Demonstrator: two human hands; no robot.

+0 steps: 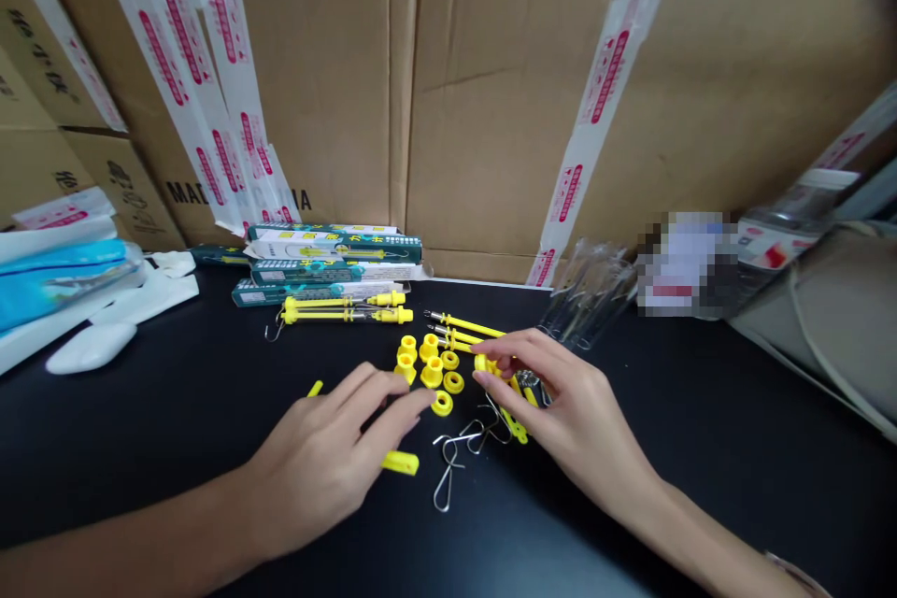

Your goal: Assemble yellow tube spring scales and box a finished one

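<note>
My left hand (333, 448) is curled over a yellow plastic rod (401, 462), whose two ends stick out from under it. Its thumb tip meets a small yellow ring (442, 405). Between the thumb and fingertips of my right hand (561, 383) is a yellow plastic ring (481, 363). Several yellow flanged caps (433, 374) stand between the hands, with more loose rings beside them. Bent metal wire hooks (447, 476) lie in front. Yellow rods with metal tips (466, 332) lie behind my right hand, which partly covers more yellow parts.
Assembled yellow tools with hooks (343, 310) lie before stacked green-and-white boxes (336, 266). Clear plastic sleeves (585, 290) and a bottle (777, 238) stand at right. White and blue packaging (63, 280) sits at left. Large cardboard boxes (491, 112) wall off the table's back.
</note>
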